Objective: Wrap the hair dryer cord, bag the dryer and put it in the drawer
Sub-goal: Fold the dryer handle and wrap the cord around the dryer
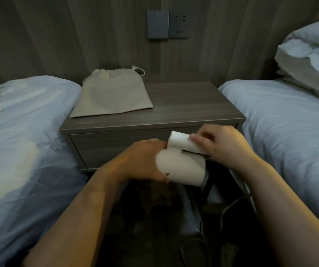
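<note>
Fingers of right hand (220, 143) pinching the folded handle; left hand (145, 160) gripping the white hair dryer (181, 168), held before the closed drawer (120, 145).
Risk: loose cord (230, 207) dangling floorward may snag or tangle; bag (112, 93) waits on the nightstand (193, 105).

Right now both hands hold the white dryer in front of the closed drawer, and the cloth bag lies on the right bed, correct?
Not quite. The head view shows the cloth bag lying on the nightstand, not on the right bed. The rest holds: left hand and right hand hold the white dryer before the closed drawer.
</note>
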A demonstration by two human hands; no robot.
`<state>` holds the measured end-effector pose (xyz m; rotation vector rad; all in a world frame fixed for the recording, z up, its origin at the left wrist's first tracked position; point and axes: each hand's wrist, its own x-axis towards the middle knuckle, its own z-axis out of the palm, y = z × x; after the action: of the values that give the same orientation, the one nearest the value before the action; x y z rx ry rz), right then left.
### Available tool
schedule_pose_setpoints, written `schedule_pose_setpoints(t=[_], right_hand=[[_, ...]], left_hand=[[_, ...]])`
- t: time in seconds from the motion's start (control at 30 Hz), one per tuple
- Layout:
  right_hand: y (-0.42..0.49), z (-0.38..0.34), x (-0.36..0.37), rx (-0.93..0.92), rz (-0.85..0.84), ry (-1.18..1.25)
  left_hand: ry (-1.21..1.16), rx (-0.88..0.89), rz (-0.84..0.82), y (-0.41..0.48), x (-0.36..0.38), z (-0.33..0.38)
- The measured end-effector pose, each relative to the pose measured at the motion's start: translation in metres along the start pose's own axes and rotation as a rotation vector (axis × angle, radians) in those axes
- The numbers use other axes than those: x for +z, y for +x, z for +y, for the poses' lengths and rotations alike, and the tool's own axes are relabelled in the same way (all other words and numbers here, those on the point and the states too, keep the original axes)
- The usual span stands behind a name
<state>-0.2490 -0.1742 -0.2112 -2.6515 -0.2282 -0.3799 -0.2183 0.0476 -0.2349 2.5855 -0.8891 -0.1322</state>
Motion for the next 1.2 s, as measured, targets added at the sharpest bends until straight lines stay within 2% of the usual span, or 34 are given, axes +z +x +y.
schedule_pose_setpoints(t=[0.13,0.2,0.27,0.3,0.37,0.43,0.53,0.63,0.77,0.9,1.07,1.13,1.2], right_hand=[[0.003,0.016,-0.013,0.046,0.100,0.242],[0.004,0.028,-0.015,0.109,0.028,0.435],[0.003,0.034,-0.016,0.125,-0.061,0.748],[0.005,0.036,-0.013,0.129,-0.066,0.885],[0.011,0.033,-0.007,0.160,0.015,0.982],[0.018,0.028,0.003,0.206,0.172,0.902],[0.023,0.021,0.017,0.211,0.441,0.565],[0.025,0.017,0.024,0.150,0.525,0.337],[0.033,0.014,0.024,0.111,0.442,0.207],[0.033,0.010,0.024,0.103,0.243,0.008],[0.026,0.000,0.035,0.116,0.050,-0.155],[0.021,-0.010,0.040,0.076,-0.074,-0.206],[0.015,-0.020,0.039,0.027,-0.155,-0.229]], left_hand=[[-0.204,-0.065,-0.004,-0.003,0.000,-0.008],[-0.295,-0.103,0.025,-0.002,-0.002,-0.013],[-0.391,-0.139,0.052,-0.001,-0.004,-0.016],[-0.446,-0.153,0.060,0.000,-0.004,-0.016],[-0.567,-0.161,0.060,0.000,-0.004,-0.014],[-0.753,-0.172,0.051,0.001,-0.003,-0.009],[-1.039,-0.204,0.053,0.002,0.003,-0.007],[-1.180,-0.190,0.022,0.004,0.004,-0.004],[-1.314,-0.201,0.009,0.006,0.000,-0.002],[-1.468,-0.289,0.067,0.003,-0.001,0.002],[-1.568,-0.240,0.162,0.003,-0.013,0.013],[-1.542,-0.266,0.220,0.005,-0.020,0.017],[-1.414,-0.323,0.284,0.005,-0.024,0.020]])
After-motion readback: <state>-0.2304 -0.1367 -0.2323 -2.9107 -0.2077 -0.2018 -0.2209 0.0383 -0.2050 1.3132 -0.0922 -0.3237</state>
